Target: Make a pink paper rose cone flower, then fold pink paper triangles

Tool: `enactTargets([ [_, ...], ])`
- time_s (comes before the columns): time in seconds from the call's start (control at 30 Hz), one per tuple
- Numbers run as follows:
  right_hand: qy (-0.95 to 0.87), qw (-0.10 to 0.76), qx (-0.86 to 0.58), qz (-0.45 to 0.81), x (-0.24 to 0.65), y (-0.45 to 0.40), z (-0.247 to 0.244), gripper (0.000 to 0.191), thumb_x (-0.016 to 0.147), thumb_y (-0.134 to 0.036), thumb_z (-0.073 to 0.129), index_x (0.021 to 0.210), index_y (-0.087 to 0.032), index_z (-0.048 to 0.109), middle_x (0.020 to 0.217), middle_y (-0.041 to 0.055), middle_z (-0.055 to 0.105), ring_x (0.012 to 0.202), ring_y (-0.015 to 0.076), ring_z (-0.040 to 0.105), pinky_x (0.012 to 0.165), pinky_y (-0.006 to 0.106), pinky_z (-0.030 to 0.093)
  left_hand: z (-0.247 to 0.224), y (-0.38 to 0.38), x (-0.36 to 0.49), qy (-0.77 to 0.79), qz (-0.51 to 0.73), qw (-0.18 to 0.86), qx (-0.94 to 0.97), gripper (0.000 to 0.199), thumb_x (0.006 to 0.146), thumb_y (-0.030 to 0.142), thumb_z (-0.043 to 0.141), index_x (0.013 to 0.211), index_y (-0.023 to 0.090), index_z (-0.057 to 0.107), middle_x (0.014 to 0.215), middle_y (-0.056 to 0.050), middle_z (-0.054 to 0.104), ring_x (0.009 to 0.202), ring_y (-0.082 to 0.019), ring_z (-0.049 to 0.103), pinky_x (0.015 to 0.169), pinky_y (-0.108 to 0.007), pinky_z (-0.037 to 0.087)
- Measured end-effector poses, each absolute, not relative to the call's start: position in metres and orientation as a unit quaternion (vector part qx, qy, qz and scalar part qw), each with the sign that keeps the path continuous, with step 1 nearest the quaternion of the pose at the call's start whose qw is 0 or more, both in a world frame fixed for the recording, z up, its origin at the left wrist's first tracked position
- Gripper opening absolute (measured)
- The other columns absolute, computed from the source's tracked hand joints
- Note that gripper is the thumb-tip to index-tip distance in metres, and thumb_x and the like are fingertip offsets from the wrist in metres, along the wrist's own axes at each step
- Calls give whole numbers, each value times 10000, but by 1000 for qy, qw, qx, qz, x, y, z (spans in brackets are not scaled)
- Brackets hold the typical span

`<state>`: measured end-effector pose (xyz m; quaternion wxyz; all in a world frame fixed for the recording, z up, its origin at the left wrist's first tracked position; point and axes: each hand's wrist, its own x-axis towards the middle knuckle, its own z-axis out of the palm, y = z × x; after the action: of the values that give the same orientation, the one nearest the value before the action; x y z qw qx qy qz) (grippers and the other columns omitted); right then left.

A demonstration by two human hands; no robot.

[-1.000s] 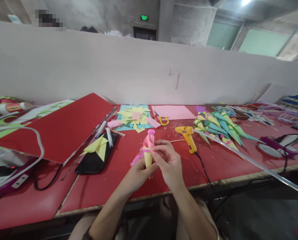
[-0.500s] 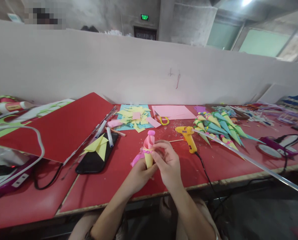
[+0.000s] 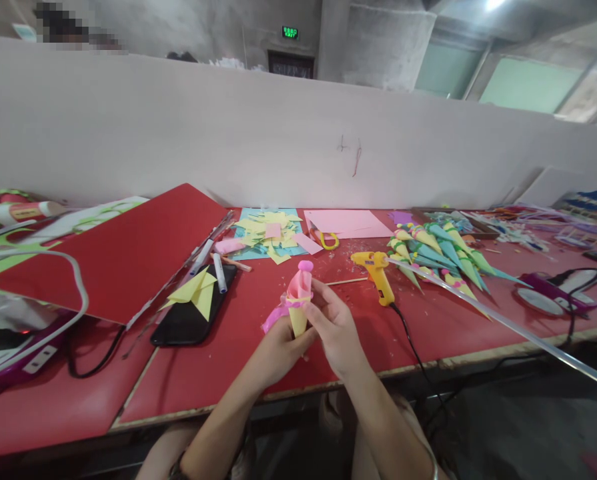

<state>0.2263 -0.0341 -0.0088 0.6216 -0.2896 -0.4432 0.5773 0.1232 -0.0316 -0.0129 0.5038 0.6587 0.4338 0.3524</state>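
Observation:
A small yellow paper cone (image 3: 298,320) stands upright between my hands, with a pink band at its rim, rolled pink paper rising out of it and a bright pink ball (image 3: 305,266) on top. My left hand (image 3: 282,350) is closed round the lower part of the cone. The fingers of my right hand (image 3: 331,323) pinch the cone's upper right side, near the pink band. Behind my left hand lies a bright pink lump in what looks like clear wrap (image 3: 274,317). A yellow glue gun (image 3: 378,273) rests to the right of my hands, a long clear glue stick in it.
At left a black phone (image 3: 178,328) carries folded yellow paper (image 3: 195,293) and a marker. Yellow scraps (image 3: 265,233), pink paper (image 3: 353,224) and scissors (image 3: 331,241) lie behind. Finished paper cones (image 3: 443,247) are piled at right. The glue gun's cord crosses the front table edge.
The pink paper and ball on the cone have tipped slightly to the right. My right hand's fingers have shifted a little on the cone; my left hand keeps its hold.

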Motion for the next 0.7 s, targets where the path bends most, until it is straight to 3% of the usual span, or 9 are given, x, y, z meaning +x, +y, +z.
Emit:
enactTargets([
  [0.7,-440,647,-313,539,223,-37,-5,333,727,-318,599,1037,-201,564,959,51,661,874,186,624,781,296,499,-11,-33,127,429,356,525,643,200,695,339,529,601,173,471,524,47,455,486,-94,409,452,-208,315],
])
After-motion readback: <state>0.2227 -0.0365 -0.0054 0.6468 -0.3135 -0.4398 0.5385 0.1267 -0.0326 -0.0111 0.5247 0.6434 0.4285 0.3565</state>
